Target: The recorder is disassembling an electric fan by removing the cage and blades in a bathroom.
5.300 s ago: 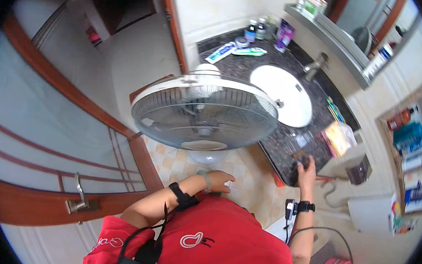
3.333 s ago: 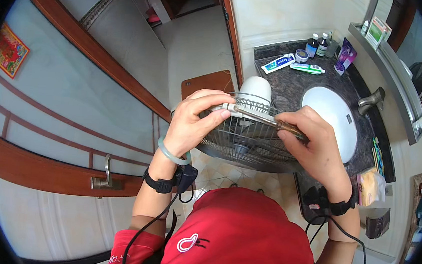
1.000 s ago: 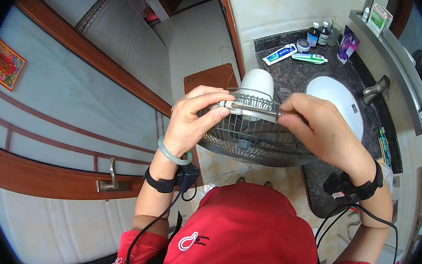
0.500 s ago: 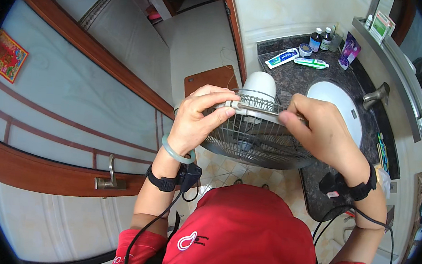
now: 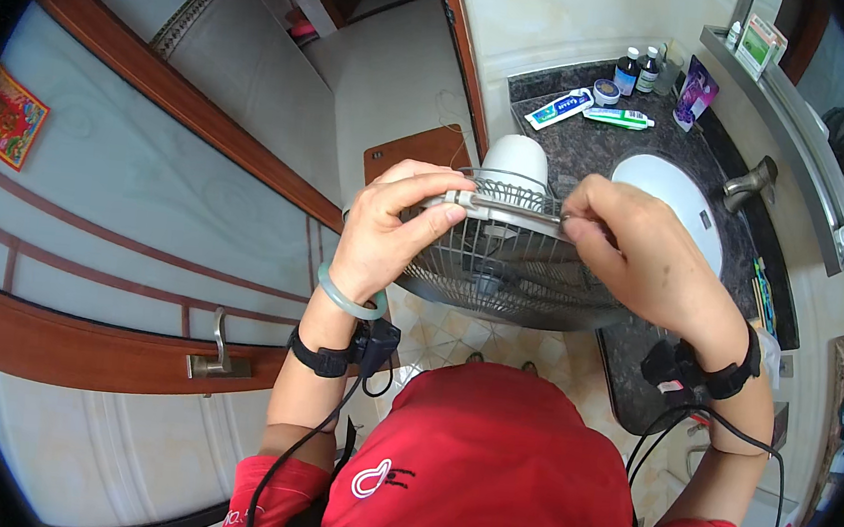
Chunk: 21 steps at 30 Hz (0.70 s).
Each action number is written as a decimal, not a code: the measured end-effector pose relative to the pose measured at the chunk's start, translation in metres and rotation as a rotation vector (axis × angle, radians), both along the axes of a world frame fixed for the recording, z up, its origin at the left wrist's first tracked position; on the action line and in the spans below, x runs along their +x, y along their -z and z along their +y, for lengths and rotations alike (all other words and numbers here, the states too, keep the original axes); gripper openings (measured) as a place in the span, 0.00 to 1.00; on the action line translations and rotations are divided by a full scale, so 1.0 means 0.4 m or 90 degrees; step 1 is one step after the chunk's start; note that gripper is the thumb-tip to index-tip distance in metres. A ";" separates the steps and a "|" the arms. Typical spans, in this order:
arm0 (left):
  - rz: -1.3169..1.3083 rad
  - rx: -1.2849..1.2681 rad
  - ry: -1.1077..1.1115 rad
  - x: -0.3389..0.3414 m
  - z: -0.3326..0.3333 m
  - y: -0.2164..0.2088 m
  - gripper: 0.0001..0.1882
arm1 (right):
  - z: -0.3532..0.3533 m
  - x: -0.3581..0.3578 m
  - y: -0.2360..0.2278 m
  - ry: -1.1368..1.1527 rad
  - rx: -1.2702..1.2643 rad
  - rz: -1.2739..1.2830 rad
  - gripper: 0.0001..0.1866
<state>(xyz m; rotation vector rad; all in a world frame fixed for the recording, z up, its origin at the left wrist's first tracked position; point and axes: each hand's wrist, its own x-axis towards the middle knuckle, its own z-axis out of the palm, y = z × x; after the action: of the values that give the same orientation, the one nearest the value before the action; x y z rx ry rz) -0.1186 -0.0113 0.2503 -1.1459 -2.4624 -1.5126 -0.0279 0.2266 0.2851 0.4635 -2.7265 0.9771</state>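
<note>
1. At the centre of the frame, I see both of my hands gripping the rim of a round wire fan guard (image 5: pixel 503 261), which I hold up over the tiled floor (image 5: pixel 436 330), just left of a dark stone counter (image 5: pixel 593 148).
2. My left hand (image 5: pixel 390 226) is clamped on the guard's rim at its upper left, thumb and fingers pinching a pale plastic clip (image 5: pixel 463 200) on the band. This looks like a steadying hold.
3. My right hand (image 5: pixel 634 247) is closed on the same rim at the upper right, fingertips pressed to the metal band. Holding opposite sides likely keeps the guard level while I work along the edge.
4. The guard is grey metal, thin wires spreading from a small hub to a flat outer band. A white domed motor housing (image 5: pixel 516 161) shows just behind its top edge.
5. A pale green bangle (image 5: pixel 349 297) circles the left wrist, and black straps with cables sit on both wrists.
6. In the upper right, the counter holds a white oval basin (image 5: pixel 683 201), a tap (image 5: pixel 750 182), toothpaste tubes (image 5: pixel 586 109) and small bottles (image 5: pixel 638 72).
7. At the lower left is a wooden door with a metal handle (image 5: pixel 218 356).
</note>
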 end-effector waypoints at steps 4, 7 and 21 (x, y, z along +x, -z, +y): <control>0.002 0.016 -0.010 -0.004 -0.004 0.000 0.12 | -0.005 -0.012 0.009 -0.036 -0.035 0.096 0.10; -0.001 0.013 -0.010 -0.002 -0.003 -0.003 0.12 | -0.013 -0.017 0.001 -0.014 -0.071 0.028 0.09; -0.019 -0.014 -0.009 -0.001 -0.010 -0.001 0.12 | -0.019 -0.006 0.023 -0.009 -0.086 0.143 0.08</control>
<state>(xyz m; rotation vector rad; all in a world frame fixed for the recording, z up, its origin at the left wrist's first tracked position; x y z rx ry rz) -0.1192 -0.0154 0.2508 -1.1155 -2.5067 -1.5146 -0.0301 0.2191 0.2760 0.5335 -2.4453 1.0365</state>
